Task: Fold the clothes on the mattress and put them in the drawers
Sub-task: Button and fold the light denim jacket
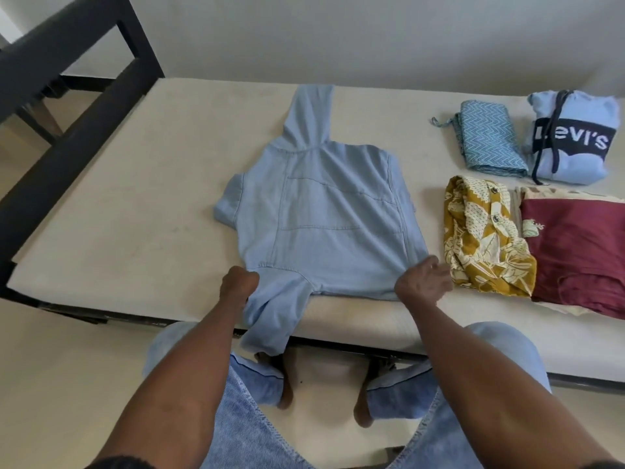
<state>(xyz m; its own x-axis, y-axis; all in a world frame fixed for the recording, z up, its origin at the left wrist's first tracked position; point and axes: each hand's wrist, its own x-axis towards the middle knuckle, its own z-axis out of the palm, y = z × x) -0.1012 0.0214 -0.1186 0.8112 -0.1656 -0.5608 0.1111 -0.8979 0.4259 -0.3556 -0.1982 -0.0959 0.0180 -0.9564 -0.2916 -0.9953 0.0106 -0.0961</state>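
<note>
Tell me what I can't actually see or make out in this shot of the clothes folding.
Head view only:
- Drawers: none in frame.
- Maroon shirt: cut off by the right edge.
- Left hand: its grip on the light blue hoodie is hidden behind the knuckles.
- Hoodie front: face down on the mattress.
- Small emblem on the maroon shirt: too blurred.

Plain pale wall (338,35), beige floor (50,384), dark bed frame (67,106) — soft daylight

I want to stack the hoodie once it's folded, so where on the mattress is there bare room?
Widest bare patch: mattress left of the light blue hoodie, up to the dark bed frame. A narrower strip lies beyond the hood toward the wall. The right side is crowded: patterned blue cloth, Levi's hoodie, yellow printed shirt, maroon shirt.
</note>
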